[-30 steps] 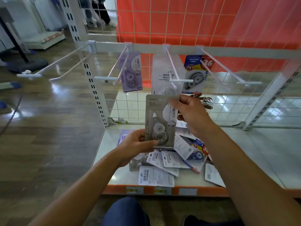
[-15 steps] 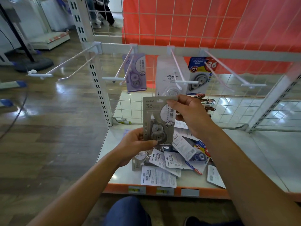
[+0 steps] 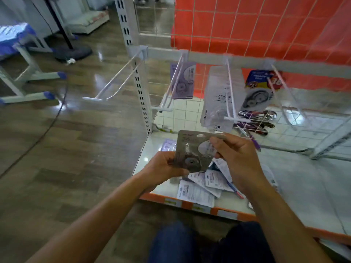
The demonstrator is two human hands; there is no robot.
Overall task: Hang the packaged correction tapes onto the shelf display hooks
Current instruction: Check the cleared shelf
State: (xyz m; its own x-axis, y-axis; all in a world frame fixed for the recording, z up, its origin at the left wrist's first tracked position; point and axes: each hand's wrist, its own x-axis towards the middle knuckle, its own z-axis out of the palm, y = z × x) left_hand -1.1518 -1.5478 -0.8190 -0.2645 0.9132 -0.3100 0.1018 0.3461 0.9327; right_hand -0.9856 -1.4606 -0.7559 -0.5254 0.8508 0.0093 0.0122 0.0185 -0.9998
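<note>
The left hand [image 3: 163, 168] is gripping the lower left corner of a grey correction tape pack [image 3: 190, 149], fingers curled round its edge. The right hand [image 3: 237, 158] is pinching the pack's upper right edge between thumb and fingers. Both hands are holding the pack in the air over the front of the shelf [image 3: 303, 177]. It is standing roughly upright, leaning a little, with its face turned to the camera. It is sitting below the hooks and touching none of them.

At six o'clock of the held pack, a pile of loose packs [image 3: 197, 192] is lying on the shelf, overlapping one another. At one o'clock, the middle hook [image 3: 230, 95] is carrying a stack of white packs [image 3: 216, 99]. At twelve o'clock, another hook [image 3: 171, 88] is reaching out from the rail [image 3: 209, 57], and a purple pack [image 3: 185, 80] is hanging on it close to the rail. At two o'clock, a blue and yellow pack [image 3: 258, 82] is hanging near the rail, with the right-hand hook [image 3: 283, 99] crossing in front of it. Below it, some pens [image 3: 256, 120] are lying behind the wire mesh.

At ten o'clock, a far hook [image 3: 114, 82] is jutting out over the wooden floor [image 3: 57, 149]. Motion blur is making the print on the packs hard to read.
</note>
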